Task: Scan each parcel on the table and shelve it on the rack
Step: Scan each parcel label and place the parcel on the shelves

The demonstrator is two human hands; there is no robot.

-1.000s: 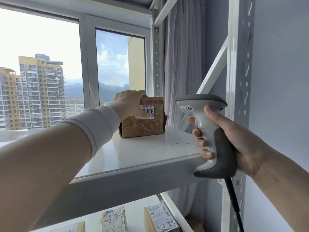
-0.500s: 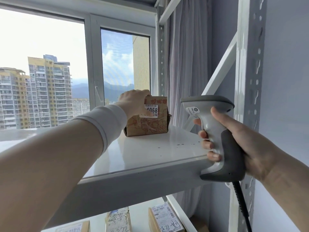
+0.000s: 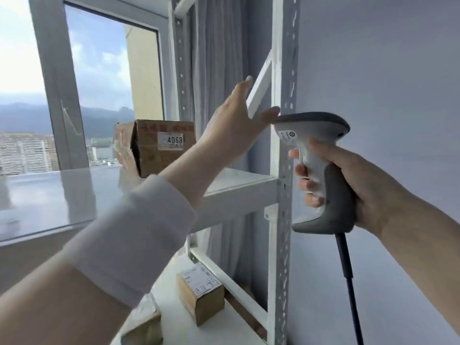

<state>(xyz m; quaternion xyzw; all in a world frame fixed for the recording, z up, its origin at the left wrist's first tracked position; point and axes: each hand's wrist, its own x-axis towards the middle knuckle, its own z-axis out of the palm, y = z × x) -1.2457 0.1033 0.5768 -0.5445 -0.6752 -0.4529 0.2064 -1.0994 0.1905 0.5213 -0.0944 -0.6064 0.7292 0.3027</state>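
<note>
Parcel label reads "4068"; left hand fingers spread, right hand gripping scanner.

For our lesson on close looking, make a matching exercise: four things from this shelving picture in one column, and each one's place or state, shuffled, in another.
Things:
1. parcel marked 4068
2. scanner
3. left hand
4. small labelled box

Places or states:
A. gripped in the right hand
B. open, holding nothing
C. on the lower shelf
D. standing on the upper shelf

Pairs: 1-D, 2-A, 3-B, 4-C
</note>
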